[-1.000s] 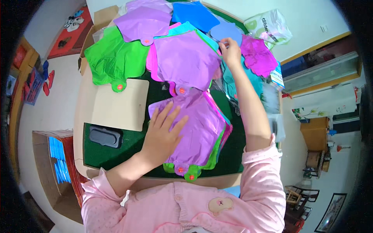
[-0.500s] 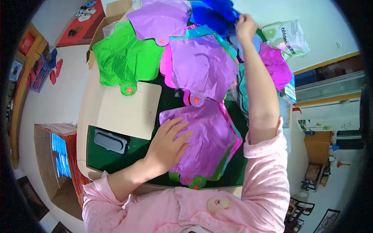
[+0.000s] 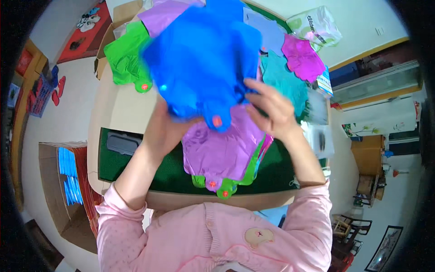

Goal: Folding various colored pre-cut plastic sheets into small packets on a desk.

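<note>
Step in hand, as I judge it: handling one glossy blue, many-cornered foil piece with a round lower tab (image 3: 204,63), raised over the middle of the green-covered tabletop (image 3: 283,170). Its tab, marked with a red-orange spot, points toward me and overlaps the upper part of a pile of shiny purple foil pieces (image 3: 222,152), where green edges show at the right and below.

My left hand (image 3: 165,129) is at the blue piece's lower left, part of it hidden behind the foil; whether it is clamped there I cannot tell. My right hand (image 3: 272,109) is at the right edge, fingers spread and thumb apart, fingertips at or just beside the foil. The blue piece is blurred, so actual contact on that side is uncertain. The two hands are well apart, one either side.

Around it: a crinkled bright-green foil piece (image 3: 129,54) to the left, a pale-lilac one (image 3: 163,18) beyond, a teal one (image 3: 287,81) and a scalloped magenta one (image 3: 303,59) to the right.

Next move, my judgement: it calls for a sure pinch on the right edge, both sides level, tab kept uncreased; thin foil likely flops and slides.
</note>
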### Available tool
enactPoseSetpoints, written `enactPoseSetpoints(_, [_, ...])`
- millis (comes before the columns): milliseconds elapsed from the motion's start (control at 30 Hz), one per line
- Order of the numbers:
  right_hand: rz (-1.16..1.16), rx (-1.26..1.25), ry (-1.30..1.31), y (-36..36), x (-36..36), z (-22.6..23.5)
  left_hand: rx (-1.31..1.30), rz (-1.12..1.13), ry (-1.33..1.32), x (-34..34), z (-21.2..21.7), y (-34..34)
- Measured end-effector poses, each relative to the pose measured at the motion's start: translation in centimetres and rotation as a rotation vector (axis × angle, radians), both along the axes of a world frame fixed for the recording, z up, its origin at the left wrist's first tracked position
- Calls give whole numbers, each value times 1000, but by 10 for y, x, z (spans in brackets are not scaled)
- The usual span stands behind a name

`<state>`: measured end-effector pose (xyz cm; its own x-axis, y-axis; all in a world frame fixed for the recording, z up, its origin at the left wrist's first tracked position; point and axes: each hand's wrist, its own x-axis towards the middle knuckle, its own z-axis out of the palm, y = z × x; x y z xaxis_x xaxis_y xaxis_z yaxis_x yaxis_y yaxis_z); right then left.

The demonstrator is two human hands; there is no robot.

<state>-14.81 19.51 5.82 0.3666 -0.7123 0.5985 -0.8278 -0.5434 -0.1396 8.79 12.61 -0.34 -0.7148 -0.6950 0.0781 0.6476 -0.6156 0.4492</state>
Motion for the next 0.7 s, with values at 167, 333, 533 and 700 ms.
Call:
enactPoseSetpoints(167, [-230,14,-499,47,1,-48,178,132,-339,-12,-25,-10])
enactPoseSetpoints(333, [-251,428,-1804,46,-8,-74,-24,153,-361,-25,-17,10])
enactPoseSetpoints(533, [-251,709,-1656,60,-29,-85,-216,139,-453,-23,-20,13])
enactPoseSetpoints(700, [-356,493,-1467,55,-31,-91,-295,169,-515,-21,-21,11])
